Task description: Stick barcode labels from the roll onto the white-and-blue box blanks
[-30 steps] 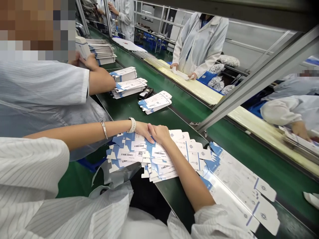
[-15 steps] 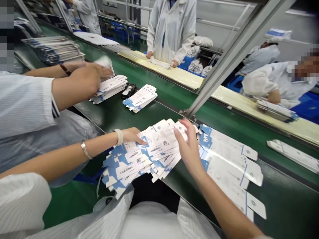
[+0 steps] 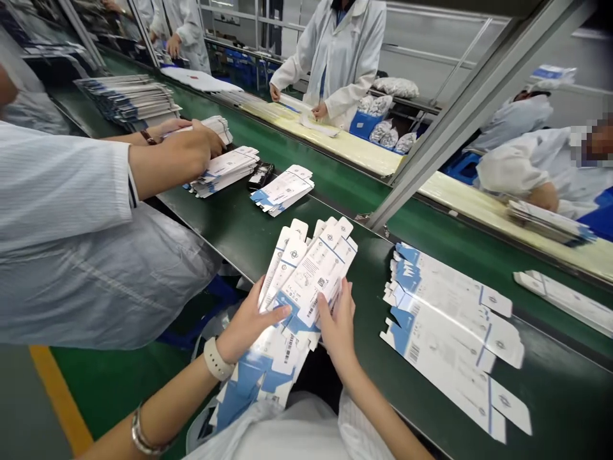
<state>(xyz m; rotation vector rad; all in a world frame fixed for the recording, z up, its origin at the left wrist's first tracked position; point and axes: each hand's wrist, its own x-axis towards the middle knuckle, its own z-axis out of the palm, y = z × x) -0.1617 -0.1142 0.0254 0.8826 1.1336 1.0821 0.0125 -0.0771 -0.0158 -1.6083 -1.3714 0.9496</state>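
Observation:
A loose bundle of flat white and blue cartons [image 3: 306, 275] is held between my two hands over the near edge of the green bench. My left hand [image 3: 251, 319] grips its left side, thumb on top and fingers beneath. On the right side, my right hand [image 3: 338, 316] presses the bundle with the thumb on its face and the fingers along the edge. The cartons are fanned unevenly, with their blue ends toward my lap. To the right, more flat cartons [image 3: 445, 338] lie overlapping on the bench.
A small carton stack [image 3: 282, 188] and a black device [image 3: 261, 176] lie ahead on the bench [image 3: 215, 223]. At left, a co-worker's hands [image 3: 201, 144] handle cartons beside a taller pile [image 3: 129, 99]. A metal post [image 3: 431, 134] rises behind the bench. Other people work beyond.
The bundle has been turned more upright and drawn together between my hands. My right hand has come down from its top corner onto its right side. The view has shifted slightly.

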